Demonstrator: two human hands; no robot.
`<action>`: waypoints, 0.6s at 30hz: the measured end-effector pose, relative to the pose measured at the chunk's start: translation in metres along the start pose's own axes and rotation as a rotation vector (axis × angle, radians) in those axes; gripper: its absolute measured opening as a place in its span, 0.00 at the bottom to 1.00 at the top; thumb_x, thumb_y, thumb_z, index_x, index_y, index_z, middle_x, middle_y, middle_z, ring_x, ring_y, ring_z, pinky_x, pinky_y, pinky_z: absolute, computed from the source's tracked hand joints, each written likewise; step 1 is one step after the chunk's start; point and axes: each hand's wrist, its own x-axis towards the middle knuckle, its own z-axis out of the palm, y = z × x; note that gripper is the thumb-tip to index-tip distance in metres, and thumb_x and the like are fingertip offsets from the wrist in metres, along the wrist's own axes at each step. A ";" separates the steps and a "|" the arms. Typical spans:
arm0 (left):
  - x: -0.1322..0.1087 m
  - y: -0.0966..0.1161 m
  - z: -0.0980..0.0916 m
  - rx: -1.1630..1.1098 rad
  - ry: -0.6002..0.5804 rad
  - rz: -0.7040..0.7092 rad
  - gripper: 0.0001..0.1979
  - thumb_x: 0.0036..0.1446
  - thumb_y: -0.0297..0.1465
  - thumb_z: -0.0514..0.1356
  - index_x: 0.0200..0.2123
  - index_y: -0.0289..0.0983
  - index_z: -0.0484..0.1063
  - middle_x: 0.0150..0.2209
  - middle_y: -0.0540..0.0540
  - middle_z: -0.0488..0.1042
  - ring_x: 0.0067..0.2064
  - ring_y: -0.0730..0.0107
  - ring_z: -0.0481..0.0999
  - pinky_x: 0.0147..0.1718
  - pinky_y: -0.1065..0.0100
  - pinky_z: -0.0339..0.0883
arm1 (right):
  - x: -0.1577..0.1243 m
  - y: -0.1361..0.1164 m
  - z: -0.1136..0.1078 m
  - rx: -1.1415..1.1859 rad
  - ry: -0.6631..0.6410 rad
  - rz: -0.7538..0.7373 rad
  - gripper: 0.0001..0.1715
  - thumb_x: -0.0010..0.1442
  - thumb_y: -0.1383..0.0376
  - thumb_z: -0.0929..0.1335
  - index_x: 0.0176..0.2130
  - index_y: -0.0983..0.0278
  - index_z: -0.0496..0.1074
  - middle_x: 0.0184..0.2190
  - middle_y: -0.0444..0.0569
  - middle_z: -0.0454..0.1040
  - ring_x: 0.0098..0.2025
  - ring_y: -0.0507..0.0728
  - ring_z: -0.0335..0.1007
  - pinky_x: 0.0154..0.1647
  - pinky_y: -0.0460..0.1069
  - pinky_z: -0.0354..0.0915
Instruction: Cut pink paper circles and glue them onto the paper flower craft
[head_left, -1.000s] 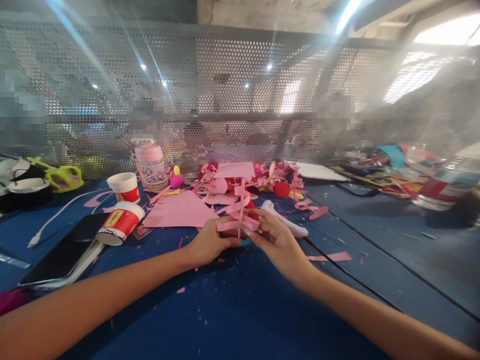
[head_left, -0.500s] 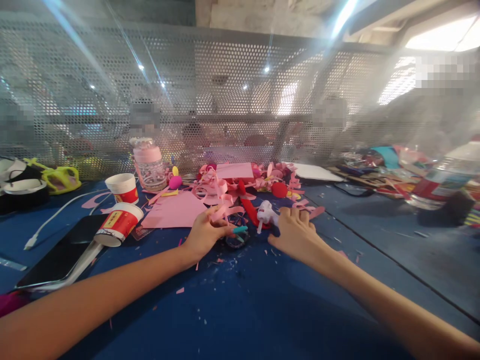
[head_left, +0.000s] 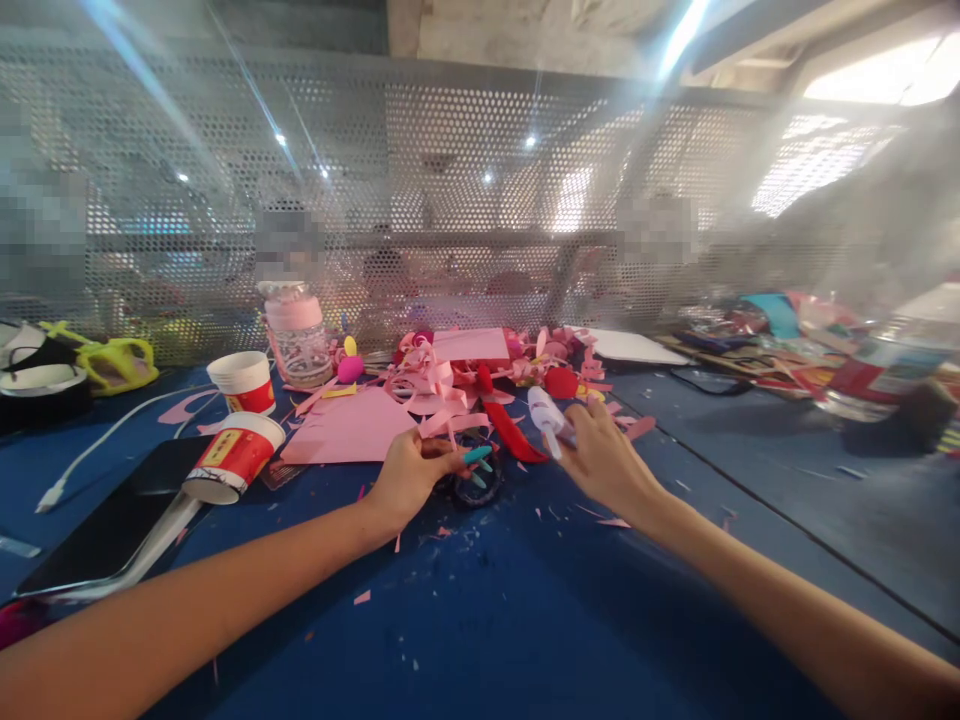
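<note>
My left hand [head_left: 411,478] is closed in a pinch on a small teal piece [head_left: 478,455], pointed like a leaf, with another teal tip just below it. Right under these lies a dark round ring-like item [head_left: 480,490], partly hidden by the fingers. Pink curled paper strips [head_left: 442,405] rise behind the left fingers. My right hand [head_left: 611,455] is wrapped round a pale lavender glue gun [head_left: 546,418], its narrow nozzle pointing down and toward the left hand. A red strip [head_left: 508,430] lies between the two hands.
Pink sheet paper [head_left: 349,425] lies left of the scrap heap. Further left are paper cups [head_left: 236,455], a black phone-like slab [head_left: 112,520], a white cable [head_left: 97,440] and a pink-topped jar [head_left: 295,335]. A large bottle [head_left: 889,360] stands right. A perforated metal screen [head_left: 480,180] closes the back.
The glue gun has turned in my right hand and shifted slightly right, showing more of its body and nozzle. My left hand stays nearly in place with the teal piece.
</note>
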 end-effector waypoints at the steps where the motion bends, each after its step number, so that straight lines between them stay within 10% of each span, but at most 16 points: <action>1: 0.000 0.000 0.000 0.004 0.010 -0.006 0.14 0.38 0.35 0.69 0.26 0.32 0.73 0.20 0.48 0.75 0.23 0.71 0.73 0.26 0.72 0.64 | -0.001 0.001 0.000 0.037 0.074 -0.041 0.08 0.57 0.62 0.61 0.34 0.66 0.62 0.36 0.58 0.64 0.37 0.62 0.65 0.34 0.53 0.62; 5: 0.001 0.000 0.000 0.002 0.063 -0.040 0.14 0.37 0.34 0.70 0.23 0.33 0.69 0.19 0.49 0.74 0.23 0.71 0.73 0.25 0.72 0.63 | -0.009 0.001 -0.003 0.186 0.293 -0.198 0.03 0.56 0.65 0.63 0.31 0.61 0.60 0.33 0.52 0.66 0.34 0.58 0.65 0.32 0.50 0.62; 18: 0.000 0.000 0.000 -0.085 0.020 -0.011 0.21 0.38 0.30 0.68 0.32 0.36 0.59 0.21 0.52 0.74 0.24 0.73 0.73 0.28 0.71 0.65 | -0.022 -0.004 -0.007 0.364 0.194 -0.702 0.02 0.55 0.67 0.61 0.31 0.64 0.62 0.24 0.48 0.63 0.26 0.54 0.58 0.23 0.48 0.58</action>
